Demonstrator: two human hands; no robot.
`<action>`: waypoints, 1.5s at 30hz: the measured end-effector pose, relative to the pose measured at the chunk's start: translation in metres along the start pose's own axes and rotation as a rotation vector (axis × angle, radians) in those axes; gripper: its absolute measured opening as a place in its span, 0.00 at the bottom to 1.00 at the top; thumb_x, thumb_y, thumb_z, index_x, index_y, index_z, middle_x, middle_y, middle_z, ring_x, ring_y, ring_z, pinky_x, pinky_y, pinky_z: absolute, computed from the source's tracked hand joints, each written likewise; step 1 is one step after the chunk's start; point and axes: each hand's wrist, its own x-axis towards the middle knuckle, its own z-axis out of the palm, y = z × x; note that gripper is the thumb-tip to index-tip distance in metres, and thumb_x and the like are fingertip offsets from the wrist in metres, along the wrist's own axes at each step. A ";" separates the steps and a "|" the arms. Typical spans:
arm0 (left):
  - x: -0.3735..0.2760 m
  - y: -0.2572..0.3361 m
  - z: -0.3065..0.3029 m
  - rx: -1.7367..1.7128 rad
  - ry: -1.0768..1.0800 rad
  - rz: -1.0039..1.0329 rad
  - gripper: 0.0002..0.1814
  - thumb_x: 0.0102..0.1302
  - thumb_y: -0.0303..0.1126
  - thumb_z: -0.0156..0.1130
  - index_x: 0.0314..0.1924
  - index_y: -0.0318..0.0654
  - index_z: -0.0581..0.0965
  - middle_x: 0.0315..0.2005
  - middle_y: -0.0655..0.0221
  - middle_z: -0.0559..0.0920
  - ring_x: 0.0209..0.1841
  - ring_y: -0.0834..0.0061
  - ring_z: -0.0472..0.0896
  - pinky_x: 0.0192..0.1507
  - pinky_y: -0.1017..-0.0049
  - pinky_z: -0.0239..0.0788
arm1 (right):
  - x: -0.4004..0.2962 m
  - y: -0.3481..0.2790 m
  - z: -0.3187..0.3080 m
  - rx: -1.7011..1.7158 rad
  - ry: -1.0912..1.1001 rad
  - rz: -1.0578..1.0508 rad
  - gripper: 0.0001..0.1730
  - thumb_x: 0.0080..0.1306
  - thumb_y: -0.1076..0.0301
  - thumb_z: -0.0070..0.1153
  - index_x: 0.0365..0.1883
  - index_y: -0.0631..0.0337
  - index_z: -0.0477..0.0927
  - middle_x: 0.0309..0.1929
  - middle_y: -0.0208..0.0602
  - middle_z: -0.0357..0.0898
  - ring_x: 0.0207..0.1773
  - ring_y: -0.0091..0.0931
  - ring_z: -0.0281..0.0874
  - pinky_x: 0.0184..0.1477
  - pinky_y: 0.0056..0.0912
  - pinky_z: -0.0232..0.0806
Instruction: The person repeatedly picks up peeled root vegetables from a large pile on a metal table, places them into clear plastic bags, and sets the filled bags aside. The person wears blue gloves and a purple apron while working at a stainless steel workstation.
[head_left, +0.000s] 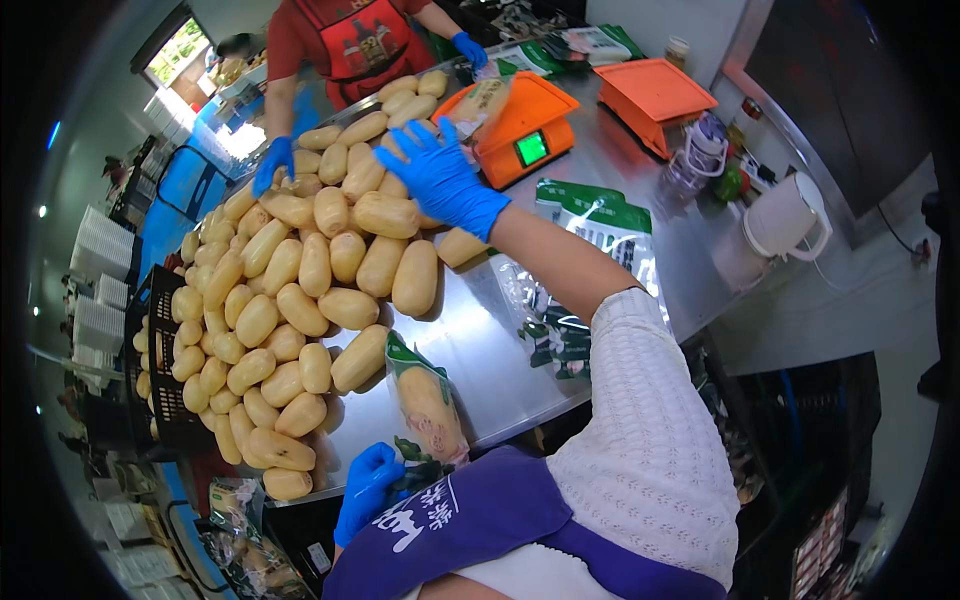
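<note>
My right hand (444, 180), in a blue glove, reaches over the far side of a heap of pale lotus root segments (300, 307). Its fingers are spread, and no held thing shows in it. Just beyond the fingertips, a filled bag (484, 105) rests on an orange digital scale (534, 127) with a lit green display. My left hand (369, 487), also gloved in blue, is curled at the near table edge around the dark lower end of a printed plastic bag (427, 405). A lotus root segment shows inside that bag; my apron partly hides its lower end.
Across the steel table (480, 352), a co-worker's gloved hand (275, 165) touches the heap. Flat printed bags (600, 217) lie under my right forearm. A second orange scale (656, 94), a jug (697, 150) and a white kettle (784, 214) stand right. A black crate (166, 352) adjoins the left edge.
</note>
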 end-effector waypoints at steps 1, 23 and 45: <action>0.001 0.001 0.002 0.011 -0.016 -0.011 0.07 0.59 0.23 0.57 0.28 0.43 0.69 0.22 0.74 0.72 0.23 0.81 0.71 0.24 0.80 0.65 | 0.001 -0.009 -0.012 0.019 0.042 -0.022 0.26 0.60 0.64 0.52 0.59 0.47 0.72 0.59 0.42 0.67 0.63 0.40 0.62 0.60 0.63 0.51; -0.013 -0.006 0.016 0.034 0.072 0.047 0.07 0.60 0.24 0.57 0.30 0.43 0.68 0.22 0.74 0.71 0.23 0.80 0.71 0.24 0.81 0.65 | -0.019 0.100 0.044 -0.163 -0.401 0.215 0.16 0.61 0.57 0.54 0.48 0.42 0.78 0.39 0.36 0.80 0.44 0.37 0.78 0.40 0.48 0.70; -0.032 0.044 0.114 0.066 -0.680 0.278 0.06 0.56 0.28 0.54 0.29 0.42 0.66 0.22 0.73 0.74 0.15 0.88 0.66 0.15 0.88 0.55 | -0.280 -0.027 -0.426 0.353 -0.156 1.119 0.16 0.68 0.62 0.55 0.46 0.66 0.79 0.33 0.31 0.78 0.38 0.20 0.72 0.44 0.28 0.68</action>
